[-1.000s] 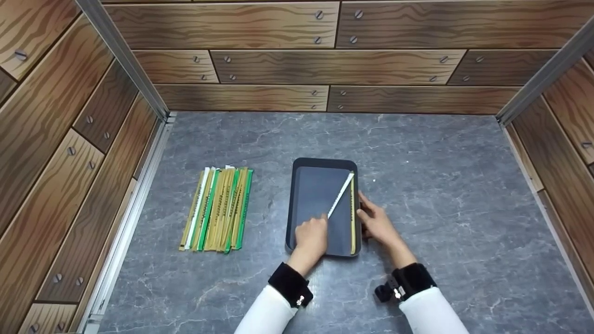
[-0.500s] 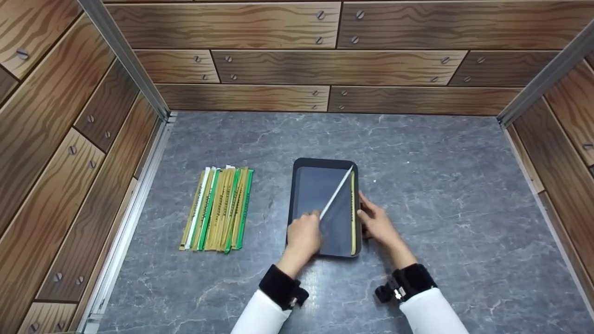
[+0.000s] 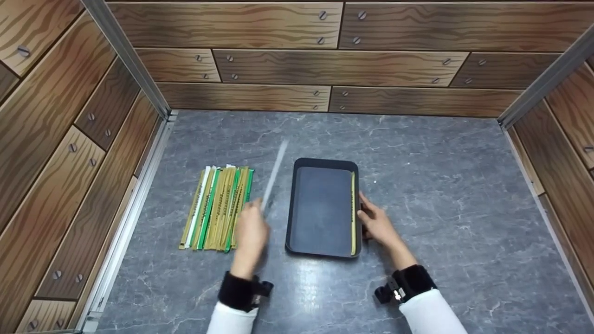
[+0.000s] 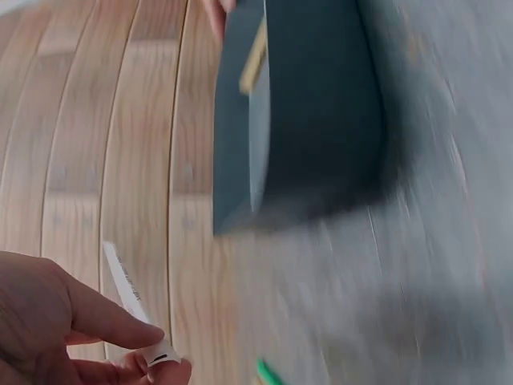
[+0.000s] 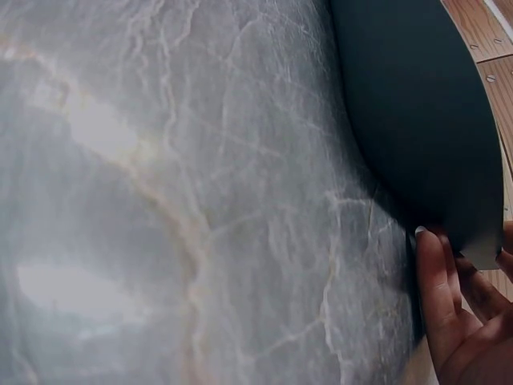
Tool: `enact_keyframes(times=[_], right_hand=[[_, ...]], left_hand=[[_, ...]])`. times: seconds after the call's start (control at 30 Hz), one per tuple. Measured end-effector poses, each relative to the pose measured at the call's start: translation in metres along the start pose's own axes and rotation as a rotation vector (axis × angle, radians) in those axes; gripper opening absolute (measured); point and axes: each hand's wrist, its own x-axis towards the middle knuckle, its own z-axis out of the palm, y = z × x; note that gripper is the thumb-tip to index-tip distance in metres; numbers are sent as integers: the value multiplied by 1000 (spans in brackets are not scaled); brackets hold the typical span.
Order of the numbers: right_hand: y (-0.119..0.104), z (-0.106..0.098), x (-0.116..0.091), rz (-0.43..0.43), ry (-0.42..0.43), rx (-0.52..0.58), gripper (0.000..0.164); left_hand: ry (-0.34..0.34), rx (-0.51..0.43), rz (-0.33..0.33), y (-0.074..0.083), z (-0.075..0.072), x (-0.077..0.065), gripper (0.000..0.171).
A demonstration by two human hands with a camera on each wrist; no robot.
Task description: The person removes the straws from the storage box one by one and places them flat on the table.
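My left hand (image 3: pixel 252 229) pinches a slim white paper-wrapped stick (image 3: pixel 274 174) between thumb and fingers, over the gap left of the tray. In the left wrist view, dark print shows on the white stick (image 4: pixel 127 285). A dark rectangular tray (image 3: pixel 320 213) lies on the table. Along its right inner wall rests one yellow wrapped stick (image 3: pixel 353 213). My right hand (image 3: pixel 381 226) touches the tray's right outer side, its index finger extended along the wall. In the right wrist view, the right hand's fingers (image 5: pixel 437 277) meet the tray wall (image 5: pixel 417 104).
A row of gold, green and white wrapped sticks (image 3: pixel 216 208) lies left of the tray, partly behind my left hand. Wood-patterned panels (image 3: pixel 260 67) enclose the grey marbled tabletop (image 3: pixel 445 185) at the back and sides.
My left hand has lifted the white stick from over the tray and moved left with it, towards the row of wrapped sticks. My right hand and the tray stay in place.
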Motion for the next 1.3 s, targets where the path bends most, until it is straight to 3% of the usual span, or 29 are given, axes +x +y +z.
enact_keyframes(times=[0.13, 0.37, 0.57, 0.73, 1.0, 1.1, 1.2, 1.3], right_hand=[[1, 0, 0, 0, 2, 0, 58], [0, 0, 0, -20, 6, -39, 58], [0, 0, -1, -12, 4, -23, 58], [0, 0, 0, -8, -2, -28, 57], [0, -1, 1, 0, -14, -25, 57], [-1, 0, 0, -4, -14, -27, 57], [0, -1, 0, -4, -9, -26, 57], [1, -1, 0, -8, -7, -16, 58]], left_hand=[[40, -26, -73, -31, -15, 1, 44], [23, 12, -245, -73, -31, 2, 48], [-10, 33, -345, -96, -37, -2, 49], [-34, 47, -378, -104, -40, -5, 48], [-58, 69, -391, -106, -37, -7, 43], [-23, 80, -361, -97, -37, -6, 41], [50, 66, -262, -83, -34, -5, 38], [107, 50, -89, -61, -26, -7, 30]])
